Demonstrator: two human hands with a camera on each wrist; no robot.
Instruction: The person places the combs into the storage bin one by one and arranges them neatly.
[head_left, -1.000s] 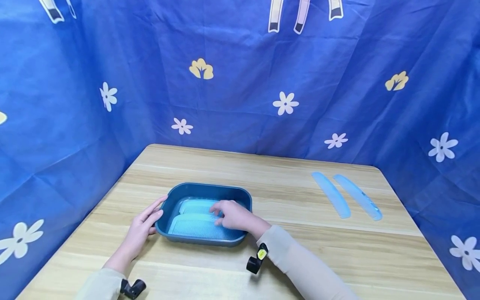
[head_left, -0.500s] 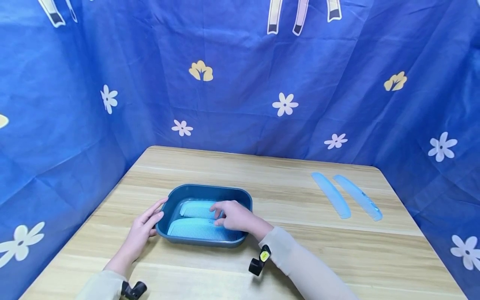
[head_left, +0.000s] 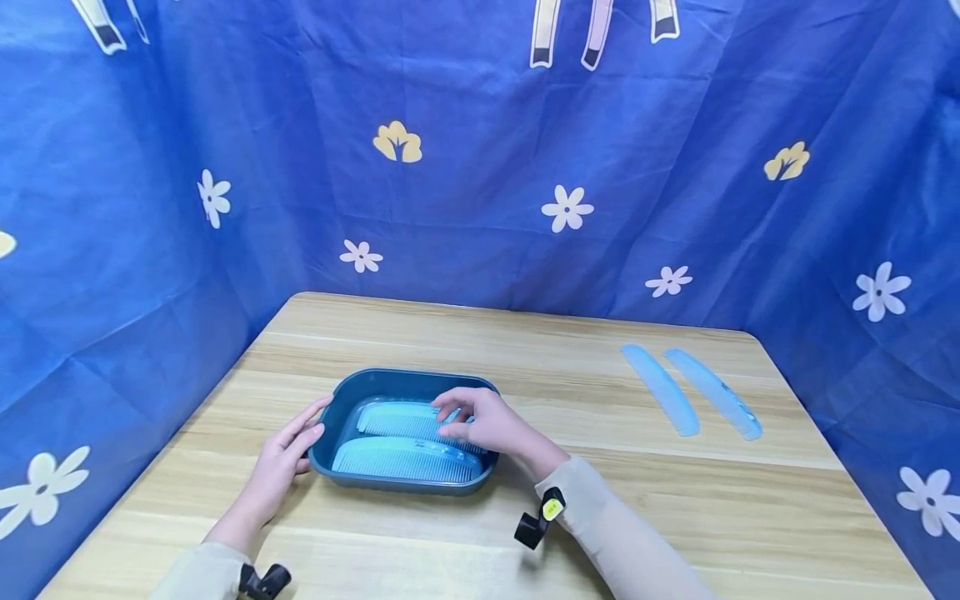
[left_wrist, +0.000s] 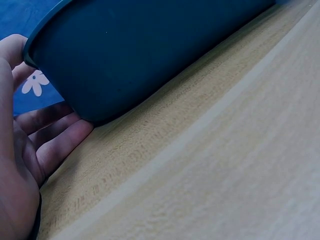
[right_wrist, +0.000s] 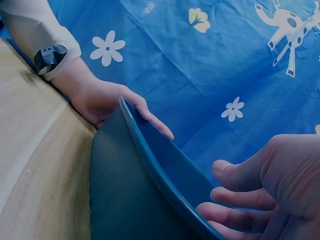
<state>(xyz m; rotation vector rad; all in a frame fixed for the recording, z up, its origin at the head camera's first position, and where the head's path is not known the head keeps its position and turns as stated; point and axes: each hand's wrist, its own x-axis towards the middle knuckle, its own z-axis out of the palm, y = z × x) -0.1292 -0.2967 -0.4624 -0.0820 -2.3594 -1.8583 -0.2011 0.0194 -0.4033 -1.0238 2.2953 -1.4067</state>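
Two light-blue combs lie side by side in a dark blue rectangular tub: the front comb [head_left: 405, 461] in full view, the rear comb [head_left: 397, 419] partly covered by my right hand [head_left: 487, 421]. That hand hovers over the tub's right side with loosely bent fingers; the right wrist view shows nothing between thumb and fingers. My left hand [head_left: 279, 458] holds the left end of the tub [head_left: 416, 379]. In the left wrist view its fingers [left_wrist: 65, 145] touch the outer wall low down, while another part of the hand is at the rim.
Two more light-blue combs, an inner comb [head_left: 660, 390] and an outer comb [head_left: 715, 393], lie apart on the right of the wooden table [head_left: 570, 358]. A blue patterned curtain [head_left: 480, 183] stands behind the table and along both sides.
My right hand has lifted and drawn back to the right, uncovering the right end of the front comb. My left hand and the tub stay in place.
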